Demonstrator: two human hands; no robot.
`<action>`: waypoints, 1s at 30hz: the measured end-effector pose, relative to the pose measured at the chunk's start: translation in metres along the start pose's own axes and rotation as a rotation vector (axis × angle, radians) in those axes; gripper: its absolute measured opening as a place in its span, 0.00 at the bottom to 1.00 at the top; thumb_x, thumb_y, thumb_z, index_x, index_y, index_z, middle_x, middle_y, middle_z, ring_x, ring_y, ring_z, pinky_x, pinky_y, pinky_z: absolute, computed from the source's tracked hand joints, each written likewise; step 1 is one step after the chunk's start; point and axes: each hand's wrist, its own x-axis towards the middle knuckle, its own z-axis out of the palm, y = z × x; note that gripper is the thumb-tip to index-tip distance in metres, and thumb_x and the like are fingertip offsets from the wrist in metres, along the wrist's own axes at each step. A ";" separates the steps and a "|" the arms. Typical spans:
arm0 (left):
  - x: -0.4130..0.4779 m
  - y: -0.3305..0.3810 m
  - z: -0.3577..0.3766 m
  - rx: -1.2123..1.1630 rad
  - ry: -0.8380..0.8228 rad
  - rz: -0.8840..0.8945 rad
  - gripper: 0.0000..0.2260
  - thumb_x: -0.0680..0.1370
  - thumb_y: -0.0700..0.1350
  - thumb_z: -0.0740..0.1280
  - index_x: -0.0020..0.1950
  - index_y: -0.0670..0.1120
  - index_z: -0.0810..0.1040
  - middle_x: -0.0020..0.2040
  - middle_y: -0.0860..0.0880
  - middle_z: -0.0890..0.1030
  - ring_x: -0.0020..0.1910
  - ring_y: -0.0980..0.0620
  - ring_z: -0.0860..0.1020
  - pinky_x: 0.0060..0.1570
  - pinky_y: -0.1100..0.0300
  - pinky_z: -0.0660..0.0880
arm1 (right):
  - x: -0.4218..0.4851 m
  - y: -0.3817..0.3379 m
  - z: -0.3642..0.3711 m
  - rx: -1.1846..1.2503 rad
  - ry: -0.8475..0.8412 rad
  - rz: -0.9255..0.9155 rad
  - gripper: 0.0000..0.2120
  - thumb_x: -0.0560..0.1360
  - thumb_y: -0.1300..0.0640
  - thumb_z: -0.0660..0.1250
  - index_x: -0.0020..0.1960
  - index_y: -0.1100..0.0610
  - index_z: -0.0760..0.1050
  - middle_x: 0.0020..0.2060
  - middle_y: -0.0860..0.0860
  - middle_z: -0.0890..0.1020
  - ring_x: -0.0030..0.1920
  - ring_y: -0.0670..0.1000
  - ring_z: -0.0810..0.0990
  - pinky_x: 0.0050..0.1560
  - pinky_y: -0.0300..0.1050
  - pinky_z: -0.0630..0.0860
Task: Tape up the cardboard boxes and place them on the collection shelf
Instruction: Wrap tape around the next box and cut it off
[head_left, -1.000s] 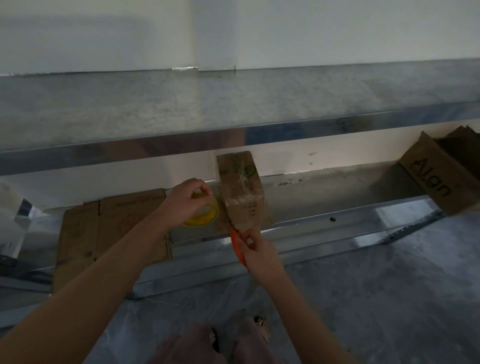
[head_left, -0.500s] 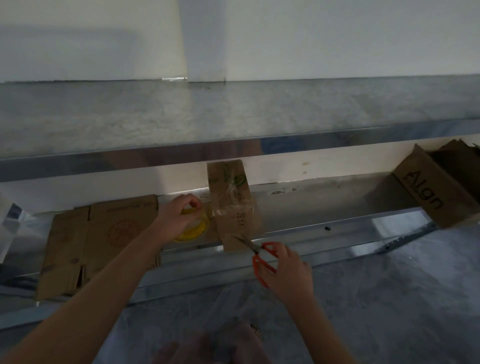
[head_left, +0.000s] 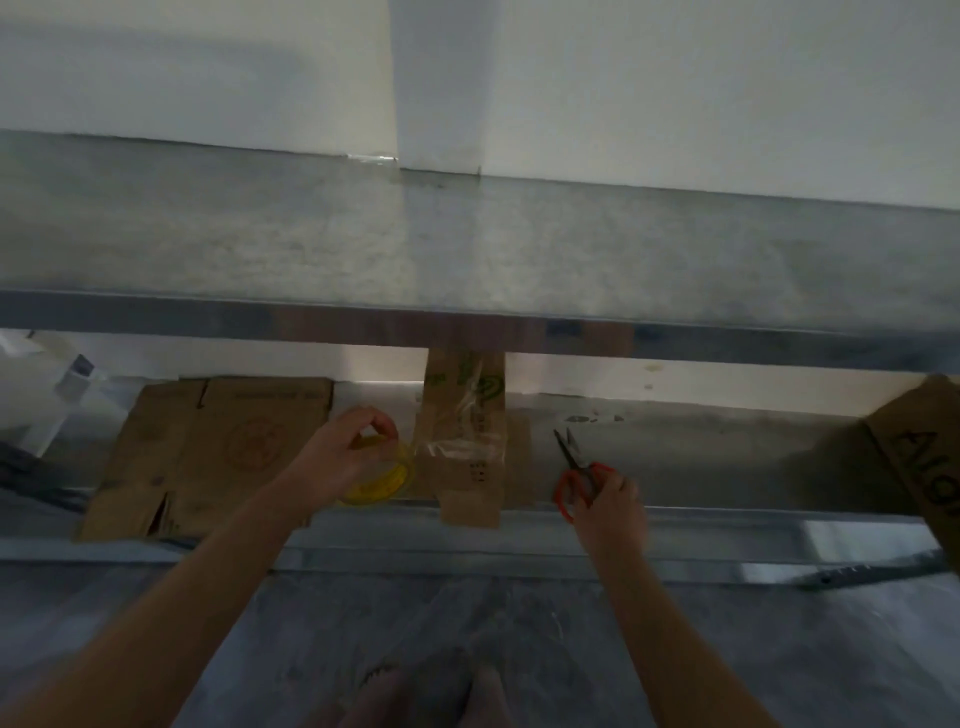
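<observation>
A small cardboard box (head_left: 464, 415) stands upright on the lower metal shelf (head_left: 701, 462), with clear tape wrapped across its front. My left hand (head_left: 337, 457) grips a yellow roll of clear tape (head_left: 382, 480) just left of the box; a strip of tape still runs from the roll to the box. My right hand (head_left: 610, 512) holds red-handled scissors (head_left: 579, 470) to the right of the box, blades pointing up and away over the shelf, apart from the box.
Flattened cardboard sheets (head_left: 208, 452) lie on the shelf at the left. An open carton with black lettering (head_left: 924, 457) sits at the far right. An upper shelf (head_left: 467, 260) overhangs the box. White plastic wrapping (head_left: 47, 400) lies far left. Grey floor (head_left: 779, 649) below.
My right hand has pulled the scissors away from the box's lower front and moved them right over the shelf. My left hand stays on the tape roll.
</observation>
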 end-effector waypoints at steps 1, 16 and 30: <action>-0.001 0.000 0.000 0.016 0.004 -0.002 0.03 0.77 0.42 0.68 0.47 0.49 0.78 0.47 0.53 0.78 0.40 0.57 0.74 0.40 0.66 0.69 | 0.004 0.001 0.001 -0.040 -0.008 -0.004 0.25 0.75 0.47 0.66 0.68 0.58 0.68 0.62 0.59 0.73 0.63 0.61 0.72 0.61 0.52 0.70; 0.004 0.002 -0.007 0.073 -0.044 0.042 0.02 0.77 0.43 0.68 0.48 0.48 0.79 0.44 0.55 0.77 0.34 0.66 0.73 0.34 0.73 0.67 | -0.079 -0.056 -0.023 0.180 0.434 -0.398 0.24 0.75 0.44 0.56 0.62 0.59 0.75 0.59 0.56 0.78 0.57 0.58 0.75 0.58 0.55 0.73; 0.013 -0.005 -0.017 0.057 -0.165 0.151 0.03 0.77 0.45 0.67 0.48 0.54 0.79 0.49 0.57 0.77 0.46 0.60 0.75 0.46 0.64 0.70 | -0.114 -0.170 0.013 0.159 0.474 -0.433 0.20 0.73 0.39 0.67 0.61 0.48 0.78 0.65 0.55 0.73 0.70 0.61 0.65 0.68 0.59 0.69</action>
